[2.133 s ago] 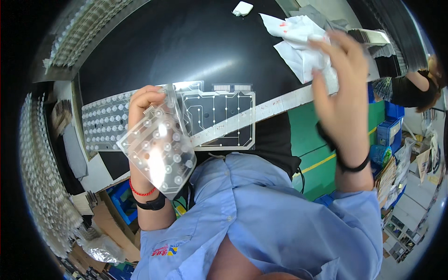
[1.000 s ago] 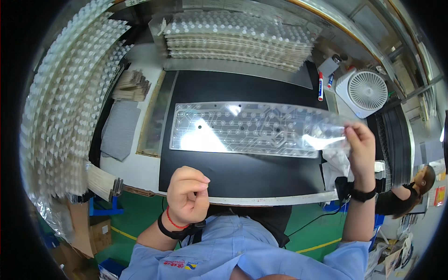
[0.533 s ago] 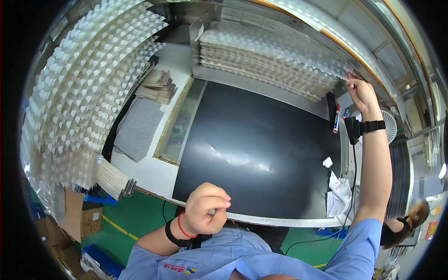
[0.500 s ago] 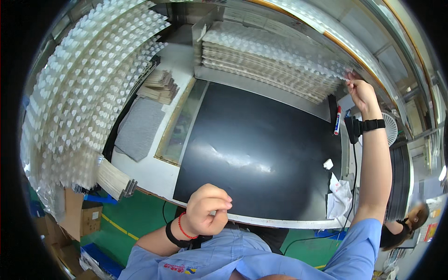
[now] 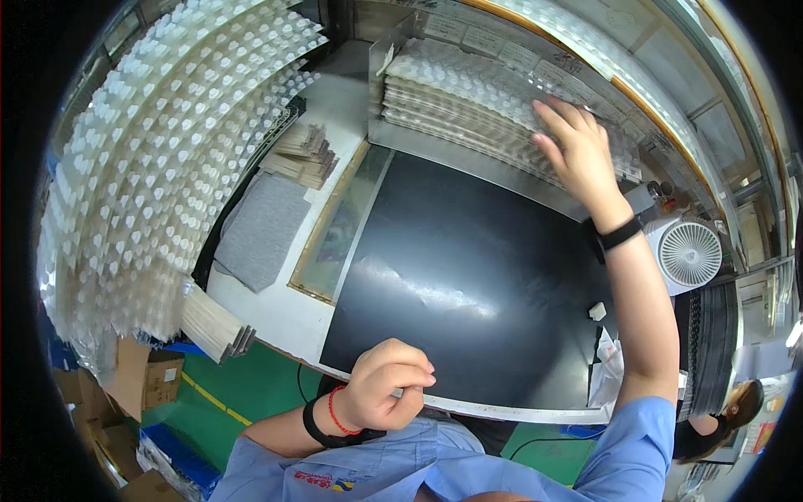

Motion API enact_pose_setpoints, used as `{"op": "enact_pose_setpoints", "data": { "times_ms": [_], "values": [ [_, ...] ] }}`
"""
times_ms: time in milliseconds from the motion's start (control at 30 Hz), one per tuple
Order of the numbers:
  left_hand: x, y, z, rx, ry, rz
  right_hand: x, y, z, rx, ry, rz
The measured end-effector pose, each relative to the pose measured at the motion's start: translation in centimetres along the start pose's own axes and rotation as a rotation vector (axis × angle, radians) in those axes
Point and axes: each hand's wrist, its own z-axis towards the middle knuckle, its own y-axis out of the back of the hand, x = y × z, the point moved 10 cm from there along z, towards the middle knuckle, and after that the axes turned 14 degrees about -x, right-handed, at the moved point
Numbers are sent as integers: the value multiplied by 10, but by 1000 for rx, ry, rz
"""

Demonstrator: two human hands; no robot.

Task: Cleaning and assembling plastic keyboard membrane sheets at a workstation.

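Observation:
My right hand [image 5: 579,149] reaches to the back right, fingers spread. It is over the right part of a stack of translucent sheets with pale round spots [image 5: 468,92], and I cannot tell whether it touches them. The stack stands in a grey metal holder [image 5: 468,152] behind a black mat [image 5: 452,276]. Near the mat's front edge, my left hand [image 5: 386,383] is curled closed, thumb against the fingers; anything inside it is hidden.
Tall piles of similar spotted sheets [image 5: 159,176] fill the left side. Beside them lie a grey cloth [image 5: 263,226] and small stacked strips [image 5: 305,155]. A small white block [image 5: 596,311] and crumpled white paper [image 5: 609,368] sit at the right; a white fan [image 5: 689,253] stands beyond.
My right hand has moved left from the stack's right corner, and its pinched fingers have spread. My left hand stays curled, shifted slightly right in the picture.

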Motion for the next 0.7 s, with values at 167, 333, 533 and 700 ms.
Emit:
{"op": "enact_pose_setpoints", "data": {
  "times_ms": [167, 333, 533, 700],
  "values": [
    [-4, 6, -1, -27, -23, -1, -17, -22, 16, 31, 28, 36],
    [-32, 29, 5, -48, -80, 48, -6, -13, 11, 127, 130, 23],
    [-47, 61, -5, -94, -49, 171, 2, 2, 14, -83, 165, -172],
    [-44, 79, -27, -138, -13, 259, 5, 30, -9, -15, 160, -113]
  ]
}}
